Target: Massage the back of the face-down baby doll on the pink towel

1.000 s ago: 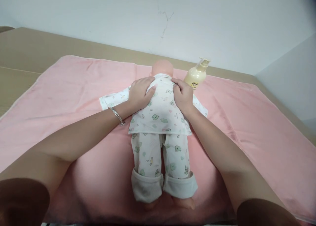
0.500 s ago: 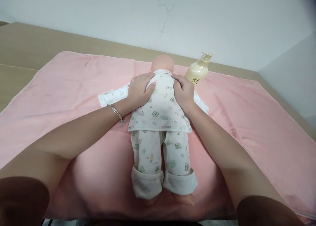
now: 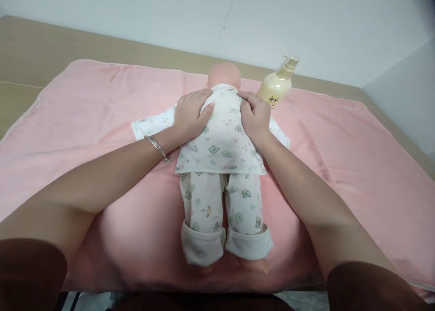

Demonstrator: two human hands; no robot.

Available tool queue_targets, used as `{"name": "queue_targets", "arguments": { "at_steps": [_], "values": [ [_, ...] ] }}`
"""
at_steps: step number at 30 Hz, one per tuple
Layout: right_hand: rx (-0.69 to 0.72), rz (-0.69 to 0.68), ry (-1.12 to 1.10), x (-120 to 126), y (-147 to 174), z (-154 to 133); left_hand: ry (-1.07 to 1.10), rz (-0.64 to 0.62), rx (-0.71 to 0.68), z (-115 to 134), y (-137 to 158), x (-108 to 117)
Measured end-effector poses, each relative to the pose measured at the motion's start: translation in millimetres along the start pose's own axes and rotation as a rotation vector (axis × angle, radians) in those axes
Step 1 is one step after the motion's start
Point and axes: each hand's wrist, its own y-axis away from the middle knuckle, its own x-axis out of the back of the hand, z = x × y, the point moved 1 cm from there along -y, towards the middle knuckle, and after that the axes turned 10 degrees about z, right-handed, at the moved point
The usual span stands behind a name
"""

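A baby doll [image 3: 220, 148] lies face down on a pink blanket [image 3: 112, 98], its bald head at the far end and its feet toward me. It wears a white top and trousers with green animal prints, the trouser cuffs rolled up. My left hand [image 3: 193, 114] is wrapped over the doll's left shoulder, thumb on its upper back. Around its right shoulder my right hand [image 3: 255, 118] is closed, fingers curled near the collar. The fabric under both palms is hidden. A silver bracelet [image 3: 157, 148] circles my left wrist.
Beyond my right hand, a cream pump bottle [image 3: 276, 85] with a cartoon print stands tilted in view on the blanket. Wooden tabletop [image 3: 102, 43] shows behind the blanket. A white wall [image 3: 152, 16] with a crack closes off the back.
The whole scene sits slightly higher in view, as the camera has tipped down a little. Both hands stay at the doll's shoulders, with no clear shift against it.
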Motion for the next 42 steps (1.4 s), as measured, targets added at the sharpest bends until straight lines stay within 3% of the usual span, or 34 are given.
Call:
{"name": "queue_targets", "arguments": {
  "at_steps": [10, 42],
  "values": [
    [0.022, -0.058, 0.010, 0, -2, 8, 0.046, -0.027, 0.013, -6, -2, -4],
    [-0.014, 0.028, -0.006, 1, 1, -4, 0.014, 0.000, 0.014, 2, -1, 3]
  ]
}}
